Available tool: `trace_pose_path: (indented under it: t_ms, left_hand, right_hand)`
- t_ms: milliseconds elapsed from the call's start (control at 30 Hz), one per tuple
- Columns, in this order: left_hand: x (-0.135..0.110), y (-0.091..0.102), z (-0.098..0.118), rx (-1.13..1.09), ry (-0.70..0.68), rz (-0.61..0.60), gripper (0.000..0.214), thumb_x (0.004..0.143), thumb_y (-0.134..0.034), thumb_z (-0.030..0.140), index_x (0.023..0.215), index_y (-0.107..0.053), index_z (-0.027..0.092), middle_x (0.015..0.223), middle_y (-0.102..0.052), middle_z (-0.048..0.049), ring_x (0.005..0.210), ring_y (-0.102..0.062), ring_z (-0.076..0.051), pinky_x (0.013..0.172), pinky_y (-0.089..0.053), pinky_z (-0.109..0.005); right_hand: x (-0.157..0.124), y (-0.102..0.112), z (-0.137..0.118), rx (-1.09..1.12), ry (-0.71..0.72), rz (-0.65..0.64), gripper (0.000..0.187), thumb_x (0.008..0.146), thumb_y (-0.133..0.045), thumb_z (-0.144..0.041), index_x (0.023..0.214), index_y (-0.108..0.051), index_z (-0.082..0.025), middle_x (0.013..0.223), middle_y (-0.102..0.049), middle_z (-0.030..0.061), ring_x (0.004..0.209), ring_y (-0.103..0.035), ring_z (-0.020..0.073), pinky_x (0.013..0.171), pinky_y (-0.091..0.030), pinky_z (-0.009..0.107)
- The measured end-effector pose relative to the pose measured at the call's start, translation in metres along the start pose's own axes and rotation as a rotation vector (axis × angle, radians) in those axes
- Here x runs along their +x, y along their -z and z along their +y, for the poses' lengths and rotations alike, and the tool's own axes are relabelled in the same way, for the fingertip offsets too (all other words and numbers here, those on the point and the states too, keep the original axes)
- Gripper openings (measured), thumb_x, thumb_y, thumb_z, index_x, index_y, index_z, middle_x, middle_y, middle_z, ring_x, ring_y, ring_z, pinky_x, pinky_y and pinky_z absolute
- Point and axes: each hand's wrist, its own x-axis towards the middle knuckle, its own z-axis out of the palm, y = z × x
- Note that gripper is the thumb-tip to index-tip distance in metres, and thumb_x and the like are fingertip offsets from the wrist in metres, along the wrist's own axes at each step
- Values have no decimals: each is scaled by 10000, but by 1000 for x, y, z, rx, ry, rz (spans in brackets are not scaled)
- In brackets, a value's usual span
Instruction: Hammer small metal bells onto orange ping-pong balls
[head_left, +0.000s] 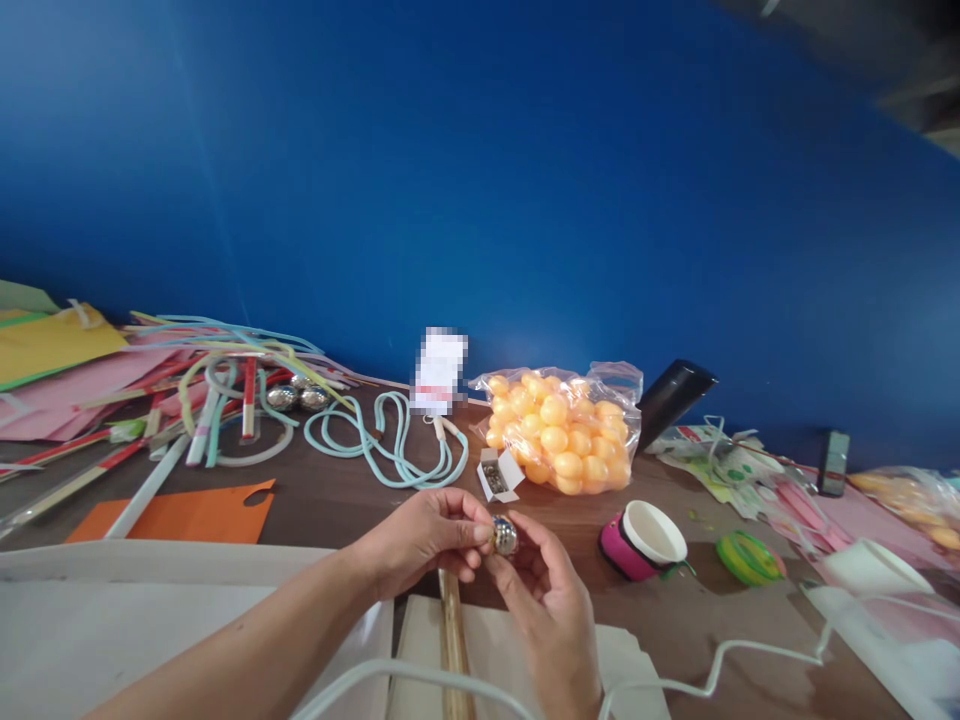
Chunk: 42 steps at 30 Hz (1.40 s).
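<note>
A: Where was the silver ball [505,537], & who had it?
B: Up off the table [330,508], b/w the person's two hands, approx. mid-view. The L hand [424,535] pinched its left side, thumb vs. bent fingers, almost no gap. The R hand [551,595] had thumb below & index finger along the far right side, spread only abt as wide as the ball.
A: Anything else in the L fingertips?
B: Couldn't tell, too small.
A: What was nearby?
B: Just beyond the ball, a small white box [489,484], flaps open, w/ tiny dark bits inside, too small to ID. Behind that, a clear bag of orange balls [559,435] near the blue partition [480,180].
A: R side?
B: A cup in a pink sleeve [634,555], then a green-yellow roll [750,558] lying flat. A black cylinder [675,400] leaned beside the bag.
A: L side?
B: Lt-blue cord [360,430] in loops, blurred-out white card [441,365] by its end. Farther L, a few more silver balls [313,398] among strips & tubes, plus an orange sheet [187,513] w/ a notched corner.
A: Under the hands?
B: A gold-colored rod [454,640] pointing away from the person, w/ a white cable [420,672] crossing over it.
</note>
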Motion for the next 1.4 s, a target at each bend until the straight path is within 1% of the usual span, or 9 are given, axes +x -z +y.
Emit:
trace_pose_path:
  t_ms: [167,533,800,1033,1400]
  left_hand:
    - [1,2,-1,8,7,15,195,638,-720,262,701,-602,119,676,-594,-22,523,-514,-64,508,-463,-187]
    - [0,3,-2,-40,31,-16,178,655,-712,246,694,-608,108,676,-585,-23,515,-498,-52,508,-467,-175]
    - [1,2,-2,-56,34,-10,194,640,-727,251,691,-608,108,677,-581,-28,509,-492,-51,501,-468,-172]
    - [-1,2,-2,-62,38,-29,156,675,-699,223,704,-603,104,681,-578,-29,518,-500,-50,502,-470,-165]
    - [-1,2,-4,-60,34,-29,155,675,-699,221,703,-599,106,680,-589,-23,513,-508,-50,512,-474,-171]
  right_hand:
    - [1,2,2,-13,12,-10,396,714,-699,-310,1083,-606,-201,1001,-677,98,888,-641,263,764,-533,361]
    - [-2,4,3,-19,9,-72,367,779,-648,-271,1125,-538,-216,1056,-646,89,934,-620,245,795,-521,361]
    - [-2,3,1,-3,3,-41,385,754,-666,-288,1120,-569,-223,1042,-660,82,918,-628,252,767,-530,346]
    - [-2,3,-2,-22,37,-13,388,734,-681,-293,1104,-601,-210,1025,-667,104,885,-638,265,728,-541,349]
    - [-2,4,-1,-54,23,-37,386,755,-662,-321,1116,-579,-213,1041,-658,94,909,-626,254,737,-537,329]
